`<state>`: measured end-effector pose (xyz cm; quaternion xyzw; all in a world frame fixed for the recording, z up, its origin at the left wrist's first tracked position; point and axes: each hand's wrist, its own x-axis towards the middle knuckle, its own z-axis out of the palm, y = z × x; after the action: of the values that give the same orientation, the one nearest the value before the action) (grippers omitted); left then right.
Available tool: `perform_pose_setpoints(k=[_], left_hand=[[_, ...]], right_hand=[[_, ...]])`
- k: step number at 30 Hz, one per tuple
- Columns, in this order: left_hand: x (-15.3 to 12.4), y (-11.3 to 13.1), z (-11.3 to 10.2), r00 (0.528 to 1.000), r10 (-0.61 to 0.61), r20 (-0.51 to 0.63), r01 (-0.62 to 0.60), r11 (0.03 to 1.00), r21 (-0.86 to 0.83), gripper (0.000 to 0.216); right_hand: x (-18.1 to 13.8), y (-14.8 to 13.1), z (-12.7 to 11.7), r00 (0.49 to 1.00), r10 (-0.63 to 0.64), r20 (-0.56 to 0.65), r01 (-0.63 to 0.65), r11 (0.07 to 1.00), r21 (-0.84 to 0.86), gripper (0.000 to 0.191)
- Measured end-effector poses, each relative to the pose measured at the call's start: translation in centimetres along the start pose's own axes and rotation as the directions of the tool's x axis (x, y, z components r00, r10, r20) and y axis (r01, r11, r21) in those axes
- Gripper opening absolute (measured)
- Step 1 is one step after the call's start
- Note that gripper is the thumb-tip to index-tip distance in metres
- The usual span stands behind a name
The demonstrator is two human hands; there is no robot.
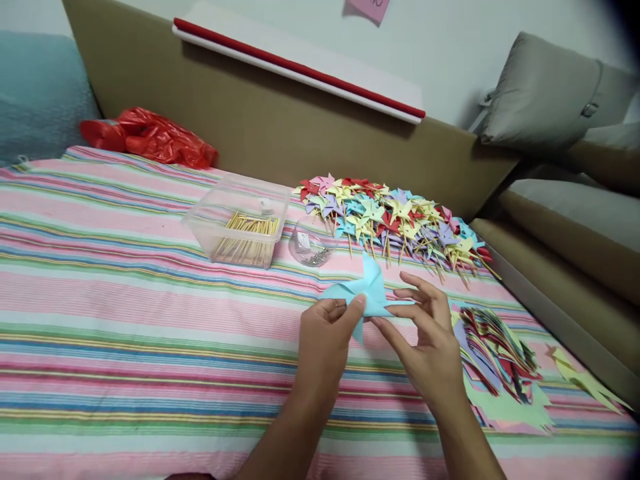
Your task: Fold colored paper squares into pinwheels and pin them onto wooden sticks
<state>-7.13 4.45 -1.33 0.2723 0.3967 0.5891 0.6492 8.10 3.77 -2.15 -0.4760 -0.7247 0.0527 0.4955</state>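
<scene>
A light blue paper pinwheel [373,283] is held up over the striped cloth, its blades folded in toward the middle. My left hand [327,333] pinches it, with the thumb pressed on its centre. On the other side, my right hand [425,327] has thumb and index finger at a lower blade, while its other fingers are spread. Whether a pin or stick is at the pinwheel's back is hidden. Beyond the hands stand a clear plastic box [200,230] of thin wooden sticks [245,243] and a round clear container [300,250] with small metal pins [317,258].
Many finished paper pinwheels [395,213] on sticks lie heaped at the back. Cut coloured paper sheets [500,360] are stacked at the right, beside a yellow paper piece [580,377]. A red plastic bag [150,140] rests at the back left. Grey cushions [560,93] border the right.
</scene>
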Motion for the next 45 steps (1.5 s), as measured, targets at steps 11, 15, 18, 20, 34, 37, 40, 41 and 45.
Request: perform_pose_setpoints(k=[11, 15, 18, 20, 34, 37, 40, 41, 45], left_hand=[[0.7, -0.7, -1.3, 0.986, 0.148, 0.079, -0.159, 0.972, 0.172, 0.024], [0.8, -0.2, -1.5, 0.989, 0.137, 0.061, -0.144, 0.979, 0.145, 0.033], [0.8, 0.1, -1.3, 0.994, 0.094, 0.048, -0.097, 0.993, 0.06, 0.034], [0.7, 0.3, -0.9, 0.994, 0.056, 0.096, -0.053, 0.998, -0.037, 0.031], [-0.2, 1.0, -1.1, 0.846, -0.019, 0.533, 0.239, 0.907, -0.347, 0.023], [-0.3, 1.1, -1.0, 0.849, -0.019, 0.528, 0.249, 0.896, -0.368, 0.023], [-0.4, 1.1, -1.0, 0.856, -0.028, 0.517, 0.246, 0.901, -0.358, 0.023], [-0.4, 1.1, -1.0, 0.857, -0.03, 0.515, 0.247, 0.901, -0.357, 0.023], [-0.3, 1.1, -1.1, 0.849, -0.016, 0.529, 0.25, 0.894, -0.373, 0.021]], right_hand=[[1.0, 0.1, -1.2, 0.973, 0.043, 0.225, -0.042, 0.999, -0.007, 0.002], [1.2, 0.2, -1.4, 0.985, 0.058, 0.165, -0.058, 0.998, 0.0, 0.01], [2.7, 1.3, -0.8, 0.993, 0.113, 0.026, -0.113, 0.994, 0.006, 0.017], [4.9, 2.4, 0.0, 0.995, 0.099, 0.02, -0.097, 0.992, -0.08, 0.024], [18.8, 6.2, 14.3, 0.525, 0.138, 0.84, 0.363, 0.856, -0.367, 0.021], [19.6, 6.3, 15.5, 0.446, 0.257, 0.858, 0.407, 0.795, -0.449, 0.028], [20.2, 6.0, 16.1, 0.39, 0.36, 0.847, 0.45, 0.728, -0.517, 0.027], [20.2, 5.9, 16.2, 0.38, 0.388, 0.84, 0.463, 0.707, -0.535, 0.027], [19.8, 5.5, 16.6, 0.383, 0.441, 0.812, 0.49, 0.648, -0.583, 0.027]])
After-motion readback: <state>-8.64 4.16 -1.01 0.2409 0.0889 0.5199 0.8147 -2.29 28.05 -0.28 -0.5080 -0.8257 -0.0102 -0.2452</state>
